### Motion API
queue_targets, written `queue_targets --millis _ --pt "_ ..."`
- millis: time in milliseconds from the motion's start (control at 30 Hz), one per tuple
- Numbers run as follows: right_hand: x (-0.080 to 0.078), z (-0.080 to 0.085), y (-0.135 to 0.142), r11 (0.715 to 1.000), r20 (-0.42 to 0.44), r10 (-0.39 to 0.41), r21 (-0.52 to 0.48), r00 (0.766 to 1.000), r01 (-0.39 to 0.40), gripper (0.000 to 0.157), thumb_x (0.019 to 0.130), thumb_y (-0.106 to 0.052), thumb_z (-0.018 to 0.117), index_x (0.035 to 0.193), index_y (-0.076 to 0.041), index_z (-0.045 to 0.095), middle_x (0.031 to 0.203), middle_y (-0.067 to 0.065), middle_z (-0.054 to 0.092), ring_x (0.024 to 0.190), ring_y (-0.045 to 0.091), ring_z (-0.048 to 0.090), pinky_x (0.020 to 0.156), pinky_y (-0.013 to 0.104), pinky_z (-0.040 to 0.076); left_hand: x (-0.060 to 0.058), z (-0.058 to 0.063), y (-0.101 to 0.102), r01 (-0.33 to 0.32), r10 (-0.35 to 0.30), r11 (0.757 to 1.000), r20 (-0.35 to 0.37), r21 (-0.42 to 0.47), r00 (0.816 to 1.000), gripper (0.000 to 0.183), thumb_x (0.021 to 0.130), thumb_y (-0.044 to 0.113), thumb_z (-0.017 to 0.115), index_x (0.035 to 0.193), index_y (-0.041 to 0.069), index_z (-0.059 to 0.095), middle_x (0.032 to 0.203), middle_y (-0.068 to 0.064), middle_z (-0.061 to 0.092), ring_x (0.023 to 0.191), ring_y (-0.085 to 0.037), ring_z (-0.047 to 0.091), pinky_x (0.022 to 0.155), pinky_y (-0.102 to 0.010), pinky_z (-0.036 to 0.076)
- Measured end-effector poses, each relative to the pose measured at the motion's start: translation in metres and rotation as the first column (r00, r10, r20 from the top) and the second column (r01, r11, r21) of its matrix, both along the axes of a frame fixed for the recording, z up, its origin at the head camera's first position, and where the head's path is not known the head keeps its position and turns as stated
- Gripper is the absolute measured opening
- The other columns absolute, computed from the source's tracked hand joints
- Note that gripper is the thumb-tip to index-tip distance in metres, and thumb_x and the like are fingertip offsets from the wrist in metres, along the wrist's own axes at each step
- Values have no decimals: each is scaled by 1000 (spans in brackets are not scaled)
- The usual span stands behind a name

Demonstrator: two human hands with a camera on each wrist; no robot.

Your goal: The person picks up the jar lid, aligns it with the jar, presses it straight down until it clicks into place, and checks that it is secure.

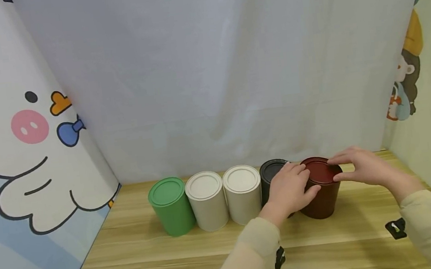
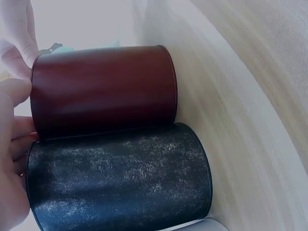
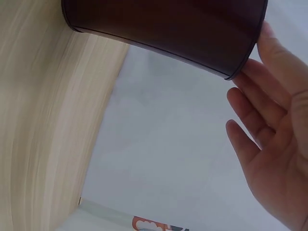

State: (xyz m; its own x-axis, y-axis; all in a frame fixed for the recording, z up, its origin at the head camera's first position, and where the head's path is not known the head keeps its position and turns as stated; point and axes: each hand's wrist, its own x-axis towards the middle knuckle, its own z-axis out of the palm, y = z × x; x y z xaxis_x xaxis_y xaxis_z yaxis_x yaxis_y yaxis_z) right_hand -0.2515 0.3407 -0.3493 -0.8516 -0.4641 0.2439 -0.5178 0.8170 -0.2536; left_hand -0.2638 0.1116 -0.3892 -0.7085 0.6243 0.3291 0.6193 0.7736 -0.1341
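Note:
A dark red lidded can (image 1: 322, 202) stands at the right end of a row, with a black can (image 1: 272, 169) against its left side. My left hand (image 1: 290, 188) reaches over the black can, fingertips and thumb at the left rim of the red one. From the other side, my right hand (image 1: 363, 168) has its thumb and fingertips at the red can's right rim. In the left wrist view the black can (image 2: 120, 180) shows a scuffed, mottled side. The right wrist view has the right fingers loosely spread, some touching the red can's edge (image 3: 236, 72).
Two white cans (image 1: 210, 208) stand left of the black one, and a green can (image 1: 173, 214) ends the row. They stand on a wood-grain table (image 1: 166, 264). Behind hangs a pale curtain (image 1: 208, 73); printed panels flank both sides.

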Motion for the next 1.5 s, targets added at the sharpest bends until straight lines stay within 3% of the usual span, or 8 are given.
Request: queue_targets --millis 400,867,1500 --pt "-3 -1 -2 999 28 -30 -10 999 30 42 83 -25 80 116 1 73 116 21 68 108 44 57 89 60 47 -2 4 -1 6 -4 1000 64 -27 998 49 99 56 49 137 27 61 143 11 52 137 -7 39 116 -21 20" --pt "-5 -2 -3 999 60 -45 -6 997 46 43 85 -24 79 119 0 71 119 22 66 112 46 57 89 60 48 -3 5 -1 11 -9 999 51 -48 999 49 98 55 51 135 25 63 141 10 54 135 -6 41 114 -19 23" --pt "-7 -1 -1 999 65 -37 29 997 35 43 85 -27 79 118 -1 72 117 20 67 109 45 59 85 59 50 -4 3 0 10 -10 1000 49 1 999 46 97 54 52 130 26 66 139 11 56 132 -6 44 110 -19 31"
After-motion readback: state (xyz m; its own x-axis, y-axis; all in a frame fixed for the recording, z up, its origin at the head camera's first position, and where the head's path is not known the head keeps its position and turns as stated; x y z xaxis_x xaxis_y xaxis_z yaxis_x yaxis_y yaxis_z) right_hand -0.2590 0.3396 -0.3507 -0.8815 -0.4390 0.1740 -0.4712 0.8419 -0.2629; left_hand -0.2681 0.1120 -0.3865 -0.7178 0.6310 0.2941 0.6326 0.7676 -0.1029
